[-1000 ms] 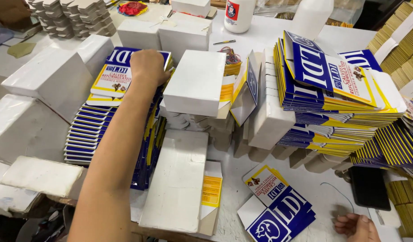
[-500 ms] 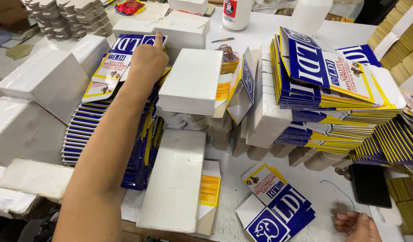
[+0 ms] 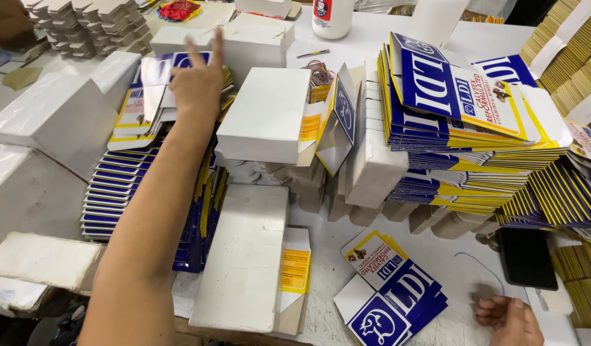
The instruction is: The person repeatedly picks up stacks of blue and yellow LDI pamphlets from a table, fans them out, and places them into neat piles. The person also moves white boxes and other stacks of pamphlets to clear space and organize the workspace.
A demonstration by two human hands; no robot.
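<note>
In the upper left of the frame lies a stack of flat blue-and-yellow cartons (image 3: 138, 118); over it we see the left hand (image 3: 199, 83), fingers spread, grasping nothing; the right hand (image 3: 510, 320) rests loosely curled at lower right, beside a dark phone (image 3: 526, 256) and a small carton pile (image 3: 391, 295).

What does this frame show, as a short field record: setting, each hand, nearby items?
setting: white worktable crowded with flat printed cartons
left hand: left hand raised, fingers spread, on the top carton of a blue and yellow stack
right hand: right hand resting on the table, holding nothing, beside a small fan of blue cartons
near right hand: dark phone
centre: folded white boxes
far edge: white bottle
right side: tall pile of flat cartons
</note>
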